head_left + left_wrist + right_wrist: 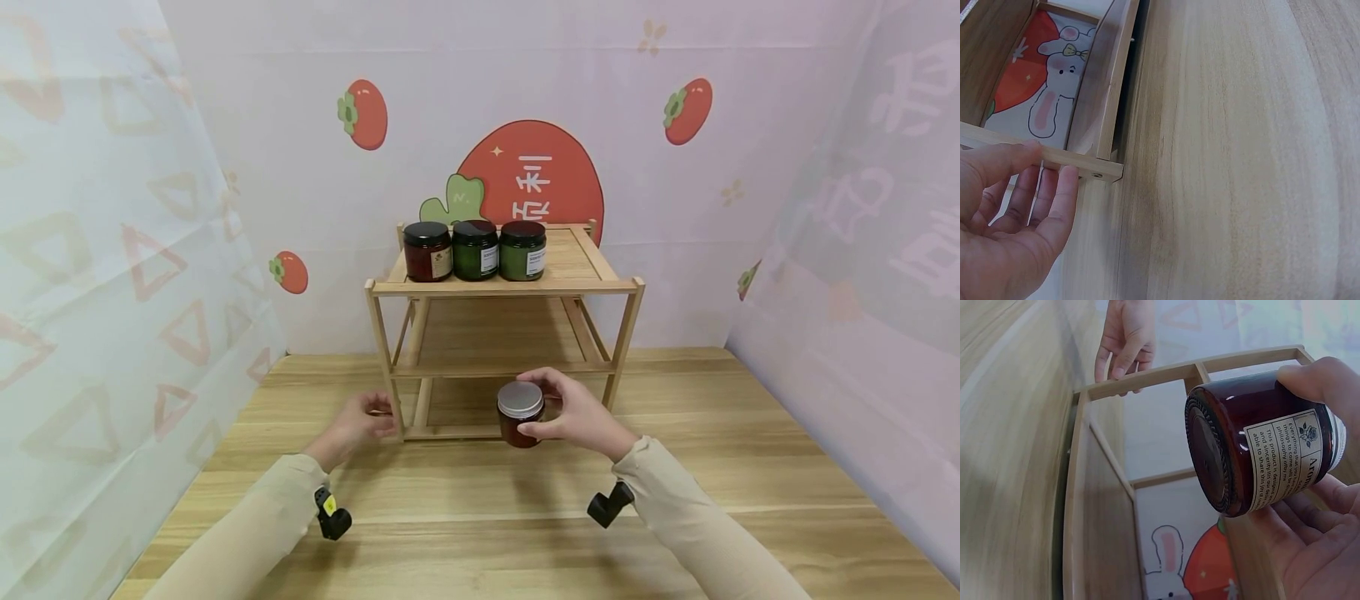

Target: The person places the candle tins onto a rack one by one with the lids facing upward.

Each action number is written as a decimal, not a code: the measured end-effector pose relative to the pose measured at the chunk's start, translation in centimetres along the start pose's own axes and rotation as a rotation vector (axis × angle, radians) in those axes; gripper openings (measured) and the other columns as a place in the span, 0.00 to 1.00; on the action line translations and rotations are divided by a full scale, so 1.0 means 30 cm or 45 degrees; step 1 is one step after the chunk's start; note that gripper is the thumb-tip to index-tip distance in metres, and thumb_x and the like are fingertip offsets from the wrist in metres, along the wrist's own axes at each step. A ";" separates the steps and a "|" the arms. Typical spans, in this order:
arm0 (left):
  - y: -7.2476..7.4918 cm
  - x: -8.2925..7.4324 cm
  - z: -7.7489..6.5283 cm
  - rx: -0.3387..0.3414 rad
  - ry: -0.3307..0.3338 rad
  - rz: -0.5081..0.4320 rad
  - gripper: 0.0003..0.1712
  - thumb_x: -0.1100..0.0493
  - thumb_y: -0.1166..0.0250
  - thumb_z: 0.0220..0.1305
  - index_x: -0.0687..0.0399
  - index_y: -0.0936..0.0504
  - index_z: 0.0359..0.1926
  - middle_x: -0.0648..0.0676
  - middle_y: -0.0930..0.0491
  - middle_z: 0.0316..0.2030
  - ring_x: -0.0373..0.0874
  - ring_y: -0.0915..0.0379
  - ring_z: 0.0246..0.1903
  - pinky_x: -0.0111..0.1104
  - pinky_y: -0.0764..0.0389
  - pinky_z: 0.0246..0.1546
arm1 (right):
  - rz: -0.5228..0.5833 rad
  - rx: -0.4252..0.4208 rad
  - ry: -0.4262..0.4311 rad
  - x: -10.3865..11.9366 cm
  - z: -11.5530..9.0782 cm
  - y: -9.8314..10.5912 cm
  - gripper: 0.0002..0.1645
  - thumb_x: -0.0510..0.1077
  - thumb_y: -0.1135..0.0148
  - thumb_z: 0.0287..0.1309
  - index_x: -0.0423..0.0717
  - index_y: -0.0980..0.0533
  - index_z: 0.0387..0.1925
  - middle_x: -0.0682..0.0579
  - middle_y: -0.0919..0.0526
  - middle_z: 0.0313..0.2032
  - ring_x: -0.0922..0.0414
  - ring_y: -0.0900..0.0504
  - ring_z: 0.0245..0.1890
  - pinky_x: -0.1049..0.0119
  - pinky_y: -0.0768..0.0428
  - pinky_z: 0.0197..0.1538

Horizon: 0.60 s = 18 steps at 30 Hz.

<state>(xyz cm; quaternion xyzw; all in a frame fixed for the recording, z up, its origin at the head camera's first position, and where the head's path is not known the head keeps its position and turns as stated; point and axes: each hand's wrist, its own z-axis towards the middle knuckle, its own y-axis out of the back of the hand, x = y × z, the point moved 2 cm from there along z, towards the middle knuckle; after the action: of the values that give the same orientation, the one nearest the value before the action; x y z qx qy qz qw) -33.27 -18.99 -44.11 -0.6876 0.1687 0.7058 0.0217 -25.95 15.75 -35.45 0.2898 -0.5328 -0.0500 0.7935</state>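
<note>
My right hand (573,414) holds an amber glass candle jar (517,433) with a silver lid (521,399), in front of the rack's lower shelf. Seen from the right wrist, the jar (1260,444) is tilted on its side, its base facing left and a cream label (1285,456) showing between thumb and fingers. At the wooden rack's left front leg (384,333), low near the table, is my left hand (358,425). The left wrist view has its thumb and fingers about that leg (1054,156), pinching it.
On the rack's top shelf (573,258), toward the left, three black-lidded jars stand in a row: a brown one (427,254), a green one (474,254) and another green one (522,254). Printed cloth walls (225,125) enclose the wooden table (465,533).
</note>
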 end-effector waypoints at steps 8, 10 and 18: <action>-0.001 0.001 0.001 -0.014 -0.001 0.000 0.18 0.78 0.41 0.59 0.75 0.30 0.51 0.60 0.24 0.43 0.43 0.23 0.38 0.34 0.14 0.44 | 0.049 -0.015 -0.026 -0.005 -0.006 0.011 0.37 0.40 0.24 0.46 0.40 0.29 0.58 0.42 0.23 0.54 0.48 0.22 0.53 0.63 0.19 0.57; -0.001 0.001 0.001 -0.008 -0.003 0.006 0.18 0.78 0.41 0.59 0.75 0.30 0.51 0.60 0.24 0.43 0.43 0.23 0.39 0.35 0.14 0.44 | 0.059 -0.016 -0.028 -0.005 -0.006 0.012 0.37 0.41 0.24 0.46 0.41 0.30 0.58 0.42 0.23 0.54 0.48 0.22 0.53 0.65 0.20 0.57; 0.001 0.003 0.003 0.006 -0.001 0.001 0.18 0.76 0.41 0.60 0.75 0.31 0.51 0.61 0.25 0.43 0.44 0.24 0.39 0.37 0.14 0.46 | 0.139 -0.004 -0.013 0.005 -0.010 0.018 0.38 0.39 0.25 0.47 0.38 0.31 0.59 0.40 0.25 0.55 0.47 0.22 0.54 0.71 0.20 0.55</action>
<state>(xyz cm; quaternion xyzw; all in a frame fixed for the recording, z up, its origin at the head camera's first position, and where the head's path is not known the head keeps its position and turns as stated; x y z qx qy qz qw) -33.35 -19.00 -44.19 -0.6872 0.1707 0.7058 0.0230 -25.75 16.28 -35.14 0.2587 -0.5517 -0.0088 0.7929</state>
